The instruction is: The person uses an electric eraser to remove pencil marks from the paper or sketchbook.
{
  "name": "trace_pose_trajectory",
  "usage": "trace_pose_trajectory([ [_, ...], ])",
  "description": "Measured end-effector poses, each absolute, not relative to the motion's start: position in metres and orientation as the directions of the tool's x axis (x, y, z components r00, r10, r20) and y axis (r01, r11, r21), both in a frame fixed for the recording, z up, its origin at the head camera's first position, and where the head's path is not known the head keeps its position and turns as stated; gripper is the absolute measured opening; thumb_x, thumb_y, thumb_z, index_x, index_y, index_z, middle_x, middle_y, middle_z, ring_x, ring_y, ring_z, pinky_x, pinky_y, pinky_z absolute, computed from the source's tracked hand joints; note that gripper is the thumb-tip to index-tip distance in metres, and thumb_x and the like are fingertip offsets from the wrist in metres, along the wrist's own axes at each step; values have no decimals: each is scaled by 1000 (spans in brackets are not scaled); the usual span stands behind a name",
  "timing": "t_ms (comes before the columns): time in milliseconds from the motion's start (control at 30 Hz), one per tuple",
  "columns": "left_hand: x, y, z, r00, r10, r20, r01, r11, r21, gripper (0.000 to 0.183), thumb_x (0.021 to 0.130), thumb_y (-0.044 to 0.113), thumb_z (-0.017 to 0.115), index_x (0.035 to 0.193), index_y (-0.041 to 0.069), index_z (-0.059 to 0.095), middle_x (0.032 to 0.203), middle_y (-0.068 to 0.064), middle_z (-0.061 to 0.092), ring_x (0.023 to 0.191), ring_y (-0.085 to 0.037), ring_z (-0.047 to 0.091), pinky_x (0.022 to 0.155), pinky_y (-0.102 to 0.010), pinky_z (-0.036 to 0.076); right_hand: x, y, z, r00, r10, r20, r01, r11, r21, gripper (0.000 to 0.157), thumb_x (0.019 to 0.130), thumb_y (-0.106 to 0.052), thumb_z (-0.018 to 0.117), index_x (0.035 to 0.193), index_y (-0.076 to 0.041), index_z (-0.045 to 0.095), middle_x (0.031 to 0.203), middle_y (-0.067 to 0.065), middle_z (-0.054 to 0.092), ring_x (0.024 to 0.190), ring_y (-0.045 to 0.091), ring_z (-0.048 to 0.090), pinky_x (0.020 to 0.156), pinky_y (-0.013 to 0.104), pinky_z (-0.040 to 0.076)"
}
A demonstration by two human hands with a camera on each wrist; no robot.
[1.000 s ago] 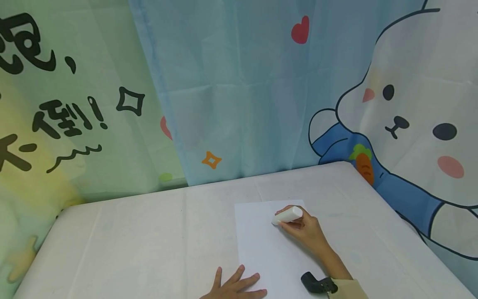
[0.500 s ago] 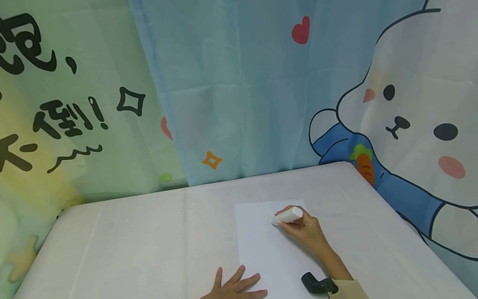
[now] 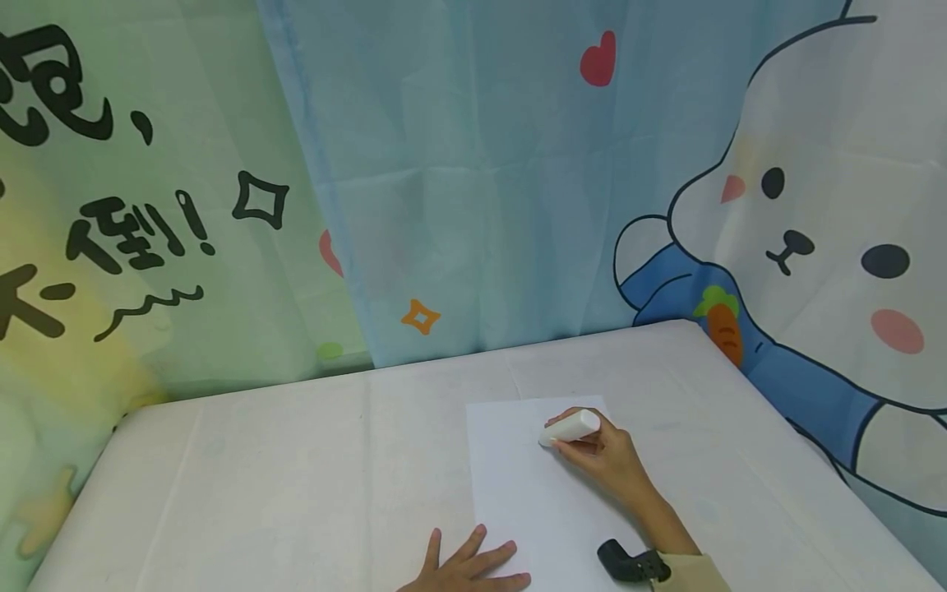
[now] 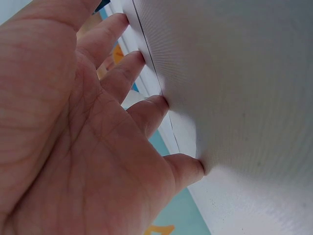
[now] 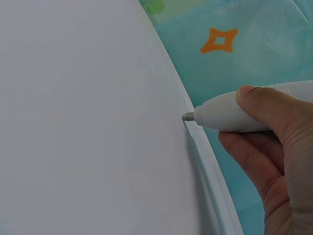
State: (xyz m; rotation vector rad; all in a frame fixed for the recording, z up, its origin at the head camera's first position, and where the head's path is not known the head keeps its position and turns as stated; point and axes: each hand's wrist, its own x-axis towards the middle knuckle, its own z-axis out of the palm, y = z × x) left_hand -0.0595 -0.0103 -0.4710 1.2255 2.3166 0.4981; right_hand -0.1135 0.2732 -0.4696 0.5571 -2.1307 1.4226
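My right hand (image 3: 610, 456) grips a thick white pen-shaped tool (image 3: 573, 426) over the upper part of a white sheet of paper (image 3: 503, 469). In the right wrist view, thumb and fingers pinch the tool's white body (image 5: 222, 113), and its narrow grey tip (image 5: 189, 117) meets the paper. Spread fingers of my left hand (image 3: 466, 569) rest at the sheet's lower left edge. Seen in the left wrist view, the fingertips (image 4: 156, 103) press down on the surface and the palm is raised. No marks can be made out on the paper.
The sheet lies on a table with a white cover (image 3: 281, 477). A black wrist strap device (image 3: 629, 563) sits at the right wrist, beside a beige sleeve (image 3: 688, 573). Behind the table hangs a printed cloth (image 3: 473, 181) with a cartoon figure and lettering.
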Motion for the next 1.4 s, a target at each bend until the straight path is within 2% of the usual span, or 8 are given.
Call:
trace_pose_trajectory([
  [600,-61,-10,-473,-489,838,-242,663,538,520,56,92,55,54,145,46,41,157,14,29,147,-31,23,100,-75,20,-114,272,-469,-768,-57,638,-615,344,-709,45,67,27,71,107,12,58,94,27,67,97,-3,64,75,14,52],
  [900,-62,-9,-475,-484,842,-238,672,532,515,55,92,55,54,145,47,41,157,14,30,147,-31,24,100,-75,21,-113,272,-468,-783,-51,620,-594,355,-721,44,68,25,72,108,11,58,95,25,68,97,-4,64,74,14,52],
  [1400,-63,-10,-473,-484,830,-276,642,551,533,58,90,59,53,145,52,36,158,19,25,149,-28,19,104,-74,15,-112,272,-468,-801,-27,598,-562,379,-735,42,69,24,72,107,12,58,95,27,67,94,-4,64,73,14,52],
])
